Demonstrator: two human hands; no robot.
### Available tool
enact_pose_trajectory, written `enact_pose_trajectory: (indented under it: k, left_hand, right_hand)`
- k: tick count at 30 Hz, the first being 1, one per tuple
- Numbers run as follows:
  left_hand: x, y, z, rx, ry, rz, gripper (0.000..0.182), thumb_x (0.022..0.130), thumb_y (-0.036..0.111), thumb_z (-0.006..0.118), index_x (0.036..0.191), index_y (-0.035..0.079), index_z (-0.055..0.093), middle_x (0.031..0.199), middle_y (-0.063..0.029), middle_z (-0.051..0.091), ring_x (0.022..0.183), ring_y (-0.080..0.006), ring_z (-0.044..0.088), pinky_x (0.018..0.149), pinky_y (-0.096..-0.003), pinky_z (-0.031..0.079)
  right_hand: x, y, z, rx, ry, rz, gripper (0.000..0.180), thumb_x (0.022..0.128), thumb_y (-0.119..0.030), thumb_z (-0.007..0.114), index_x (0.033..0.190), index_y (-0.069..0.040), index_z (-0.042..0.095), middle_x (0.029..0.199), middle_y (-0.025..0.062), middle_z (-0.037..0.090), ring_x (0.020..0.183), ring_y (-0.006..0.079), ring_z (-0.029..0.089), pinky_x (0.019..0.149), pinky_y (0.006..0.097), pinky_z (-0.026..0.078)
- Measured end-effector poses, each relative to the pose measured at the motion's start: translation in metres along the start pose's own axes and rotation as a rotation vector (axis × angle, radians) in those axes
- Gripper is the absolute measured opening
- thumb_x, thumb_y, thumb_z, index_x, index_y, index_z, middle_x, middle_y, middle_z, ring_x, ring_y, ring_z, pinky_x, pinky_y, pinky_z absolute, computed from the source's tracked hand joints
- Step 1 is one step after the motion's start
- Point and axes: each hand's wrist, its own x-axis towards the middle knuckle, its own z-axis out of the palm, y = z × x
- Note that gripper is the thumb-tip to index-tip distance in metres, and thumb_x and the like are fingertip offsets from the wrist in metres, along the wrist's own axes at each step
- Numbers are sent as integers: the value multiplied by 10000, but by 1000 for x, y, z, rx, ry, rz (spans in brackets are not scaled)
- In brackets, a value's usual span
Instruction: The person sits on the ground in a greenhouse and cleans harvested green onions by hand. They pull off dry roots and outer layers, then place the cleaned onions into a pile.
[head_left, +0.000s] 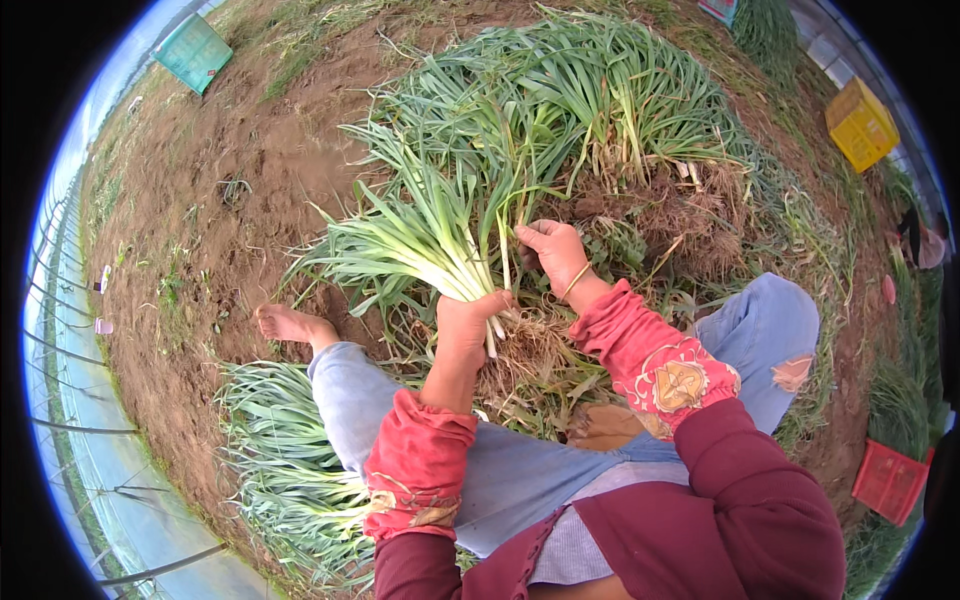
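My left hand (466, 326) grips a bunch of long-leaved allium plants (442, 259), like green garlic or young leeks. Their white stem ends stick out below the fist, and the leaves fan up and to the left. Beside the bunch one separate pale stalk (504, 251) stands nearly upright, its lower end at my left thumb. My right hand (553, 251) has thumb and forefinger pinched at a thin leaf by this stalk; the fingertips are partly hidden. Under the hands lie stringy brown roots and stripped leaves (532, 349).
A large heap of uncleaned plants (585, 97) lies ahead, its soil-caked roots (697, 225) towards me. Another pile (292, 465) lies beside my left leg. Crates stand farther off: green (193, 54), yellow (862, 124) and red (892, 480). Plastic greenhouse sheeting (142, 495) borders the left.
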Motion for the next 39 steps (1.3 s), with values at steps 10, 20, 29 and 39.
enact_pose_trajectory:
  k: [10,20,29,39]
  left_hand:
    - [9,-3,-2,9,65,53,264,666,-89,642,912,-45,557,740,-112,613,554,-189,593,471,-280,476]
    - [-28,-2,13,31,-57,74,334,679,-76,653,995,-42,550,820,-96,617,674,-185,625,594,-282,518]
    - [-23,9,9,-187,107,286,388,697,-77,686,1042,-12,521,855,-73,598,695,-150,594,624,-255,504]
    - [1,-33,-7,-66,124,241,304,659,-53,678,925,-9,538,776,-28,572,661,-111,553,608,-252,469]
  right_hand:
    - [-64,-14,-16,-595,-630,-149,158,821,-139,606,780,11,581,662,-14,515,626,53,434,566,240,388]
    - [-68,-38,0,161,-151,-93,126,869,-43,563,974,24,573,898,90,646,824,157,629,751,281,521]
    - [-45,-61,62,242,-94,-145,157,882,-32,545,1025,22,515,884,94,634,743,147,621,655,265,514]
    - [-20,2,22,381,34,79,80,880,-105,542,930,-42,552,847,66,624,789,191,599,715,341,487]
